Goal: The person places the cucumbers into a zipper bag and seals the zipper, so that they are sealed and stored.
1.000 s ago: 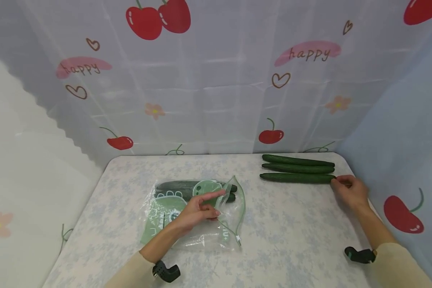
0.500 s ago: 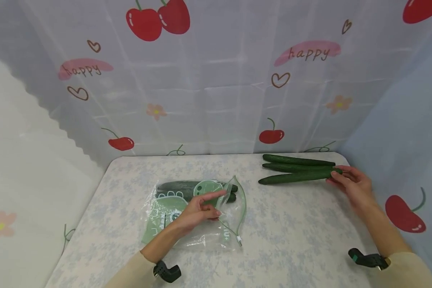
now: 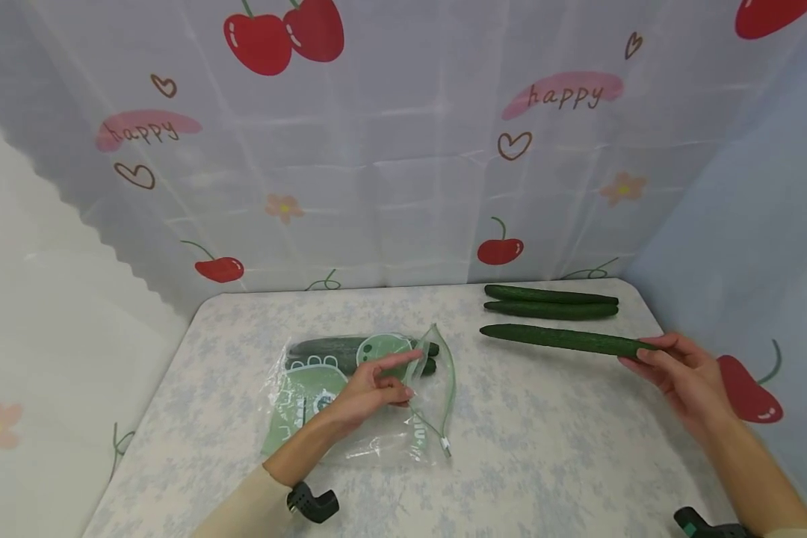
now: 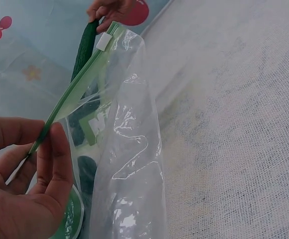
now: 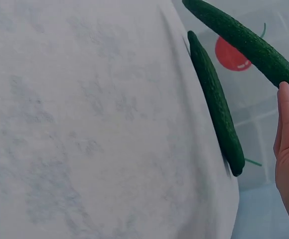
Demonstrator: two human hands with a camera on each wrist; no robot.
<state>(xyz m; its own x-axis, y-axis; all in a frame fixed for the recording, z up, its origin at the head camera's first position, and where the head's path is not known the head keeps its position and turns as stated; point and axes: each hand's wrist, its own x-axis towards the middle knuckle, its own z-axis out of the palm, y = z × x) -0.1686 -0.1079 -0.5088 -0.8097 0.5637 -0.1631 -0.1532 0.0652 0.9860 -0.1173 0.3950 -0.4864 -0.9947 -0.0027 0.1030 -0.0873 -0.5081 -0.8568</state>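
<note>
A long dark green cucumber (image 3: 558, 338) is gripped near its right end by my right hand (image 3: 689, 381). It is raised off the table and points left; in the right wrist view, the fingers lie along the held cucumber (image 5: 256, 47). My left hand (image 3: 363, 396) pinches the green opening edge of a clear zip bag (image 3: 370, 448) lying on the table. The left wrist view shows the bag's mouth parted and a white slider (image 4: 103, 42) at its far end. Inside the bag lie two cucumbers (image 3: 323, 347), partly hidden by the green print.
Two more cucumbers (image 3: 551, 309) lie side by side at the back right of the table (image 3: 524, 448), which has a pale patterned cover. A cherry-print curtain (image 3: 390, 187) rises behind the back edge, and a pale blue one (image 3: 746, 224) hangs at the right.
My right hand has picked the nearest cucumber off the table beside the other two and drawn it toward the front right. My left hand stays on the bag.
</note>
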